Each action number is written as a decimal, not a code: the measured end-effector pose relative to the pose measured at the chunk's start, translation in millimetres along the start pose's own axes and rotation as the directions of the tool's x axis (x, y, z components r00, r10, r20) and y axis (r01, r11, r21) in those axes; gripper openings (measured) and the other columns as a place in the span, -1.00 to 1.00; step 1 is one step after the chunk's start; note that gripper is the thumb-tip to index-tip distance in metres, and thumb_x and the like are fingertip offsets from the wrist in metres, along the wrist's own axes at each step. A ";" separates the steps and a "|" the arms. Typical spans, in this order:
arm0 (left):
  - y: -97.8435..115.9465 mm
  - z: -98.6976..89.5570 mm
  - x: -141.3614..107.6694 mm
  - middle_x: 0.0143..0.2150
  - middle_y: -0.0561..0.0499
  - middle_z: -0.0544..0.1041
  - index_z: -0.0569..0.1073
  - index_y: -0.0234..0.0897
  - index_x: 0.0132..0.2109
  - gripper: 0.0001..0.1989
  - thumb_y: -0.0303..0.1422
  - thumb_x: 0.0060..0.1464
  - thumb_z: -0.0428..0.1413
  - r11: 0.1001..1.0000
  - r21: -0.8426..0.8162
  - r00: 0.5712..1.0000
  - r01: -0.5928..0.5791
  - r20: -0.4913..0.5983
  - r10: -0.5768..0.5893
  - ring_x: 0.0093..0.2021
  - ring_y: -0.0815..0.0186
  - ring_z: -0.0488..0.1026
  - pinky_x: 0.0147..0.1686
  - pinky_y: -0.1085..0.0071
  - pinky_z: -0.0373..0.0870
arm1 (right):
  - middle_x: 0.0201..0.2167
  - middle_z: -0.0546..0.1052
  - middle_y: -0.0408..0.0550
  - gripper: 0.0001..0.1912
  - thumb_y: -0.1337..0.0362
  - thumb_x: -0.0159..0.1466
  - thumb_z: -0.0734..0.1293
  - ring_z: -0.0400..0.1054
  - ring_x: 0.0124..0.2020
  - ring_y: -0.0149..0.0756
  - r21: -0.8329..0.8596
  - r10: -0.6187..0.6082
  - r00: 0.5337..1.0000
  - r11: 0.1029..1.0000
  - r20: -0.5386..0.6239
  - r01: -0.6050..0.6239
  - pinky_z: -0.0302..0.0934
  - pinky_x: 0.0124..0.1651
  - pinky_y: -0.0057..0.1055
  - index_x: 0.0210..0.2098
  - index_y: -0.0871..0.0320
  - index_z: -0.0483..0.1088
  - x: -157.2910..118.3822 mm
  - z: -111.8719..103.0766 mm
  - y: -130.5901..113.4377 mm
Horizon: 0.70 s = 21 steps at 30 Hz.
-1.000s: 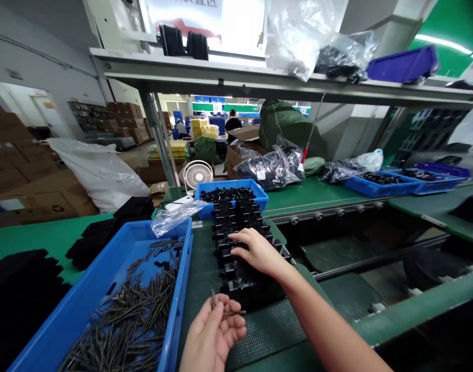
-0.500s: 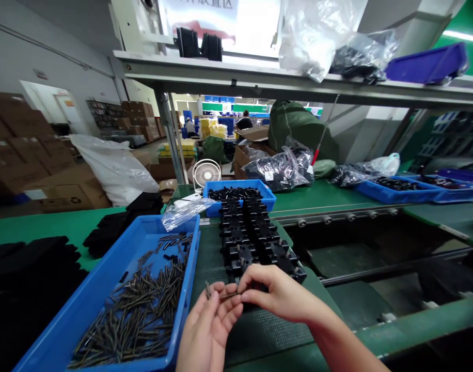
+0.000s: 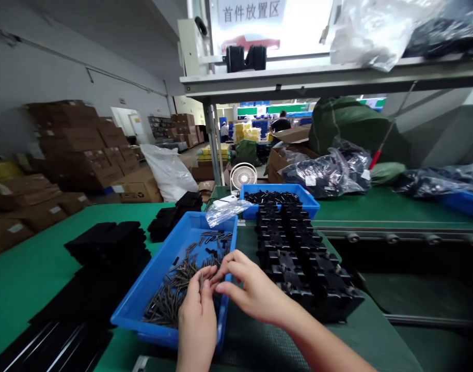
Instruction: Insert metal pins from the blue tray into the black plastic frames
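Observation:
Over the near right side of a blue tray (image 3: pixel 130 310) of thin dark metal pins (image 3: pixel 167 305), my two hands meet. My left hand (image 3: pixel 198 315) is curled with a metal pin (image 3: pixel 201 281) upright between thumb and fingers. Thumb and bent fingers of my right hand (image 3: pixel 252 292) close in against the left fingertips; what they pinch is hidden. To the right stand two rows of black plastic blocks (image 3: pixel 294 274), with small metal pin ends sticking up from the nearer ones.
A second blue tray (image 3: pixel 312 204) with small black parts sits behind the blocks. Stacked black parts (image 3: pixel 105 243) lie left on the green table (image 3: pixel 12 289). A clear plastic bag (image 3: pixel 224 212) overhangs the pin tray's far edge. A fan (image 3: pixel 243 176) and overhead shelf (image 3: pixel 298 82) stand beyond.
The view has swung left. Both hands have moved from in front of the black blocks to over the pin tray, and the right fingers now sit closer to the left ones.

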<state>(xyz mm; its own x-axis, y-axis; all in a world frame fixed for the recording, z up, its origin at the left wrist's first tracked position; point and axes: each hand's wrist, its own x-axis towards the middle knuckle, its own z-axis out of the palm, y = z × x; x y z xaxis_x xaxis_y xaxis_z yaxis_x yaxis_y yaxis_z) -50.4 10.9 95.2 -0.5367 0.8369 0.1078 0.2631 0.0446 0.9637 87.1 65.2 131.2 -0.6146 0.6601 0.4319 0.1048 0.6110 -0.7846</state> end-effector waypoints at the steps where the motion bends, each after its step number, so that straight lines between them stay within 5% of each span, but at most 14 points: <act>1: -2.2 -3.5 2.3 -0.05 -0.06 0.55 0.44 -0.14 -0.06 -0.74 -0.43 0.08 0.05 0.997 0.073 0.999 -0.023 -0.025 0.025 -0.02 0.12 0.47 -0.01 0.25 0.37 | -0.18 0.35 -0.07 -0.94 0.32 0.26 0.34 0.27 -0.09 -0.32 -0.007 -0.014 1.000 1.000 0.005 0.014 0.19 0.03 -0.39 -0.26 0.13 0.42 6.9 7.8 1.2; 10: -24.8 -11.3 15.6 0.18 -0.14 0.39 0.34 -0.19 0.14 -0.58 -0.42 0.11 0.01 0.975 0.128 0.983 -0.183 0.008 0.183 0.14 0.09 0.34 0.10 0.22 0.24 | -0.21 0.33 -0.07 -0.92 0.39 0.23 0.30 0.26 -0.13 -0.35 -0.029 -0.030 0.998 0.999 -0.050 0.029 0.20 -0.02 -0.39 -0.40 0.18 0.32 34.7 44.2 28.6; 18: -23.1 -15.6 13.5 -0.18 -0.04 0.52 0.49 -0.16 -0.23 -0.83 -0.21 0.05 0.13 0.931 0.261 0.962 -0.254 -0.029 0.271 -0.20 0.16 0.46 -0.18 0.34 0.31 | -0.21 0.34 -0.07 -0.87 0.39 0.23 0.32 0.28 -0.10 -0.34 0.045 0.047 0.995 0.998 -0.088 -0.043 0.18 0.00 -0.39 -0.45 0.20 0.33 30.7 31.1 40.6; 21: -20.8 -13.9 12.9 -0.26 0.00 0.55 0.55 -0.16 -0.26 -0.79 -0.16 -0.01 0.19 0.992 0.100 0.997 -0.077 0.020 0.076 -0.23 0.19 0.44 -0.21 0.38 0.32 | -0.19 0.33 -0.06 -0.88 0.44 0.24 0.30 0.27 -0.07 -0.35 0.045 0.030 0.995 0.999 -0.093 -0.025 0.18 0.02 -0.39 -0.44 0.19 0.34 25.3 23.3 37.8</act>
<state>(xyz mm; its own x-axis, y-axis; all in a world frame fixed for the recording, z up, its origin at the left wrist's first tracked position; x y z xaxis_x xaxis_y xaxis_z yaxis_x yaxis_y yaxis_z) -73.9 13.2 79.9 -0.4992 0.8486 0.1755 0.3822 0.0339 0.9234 57.2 94.8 102.1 -0.5354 0.7158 0.4482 0.0850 0.5737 -0.8147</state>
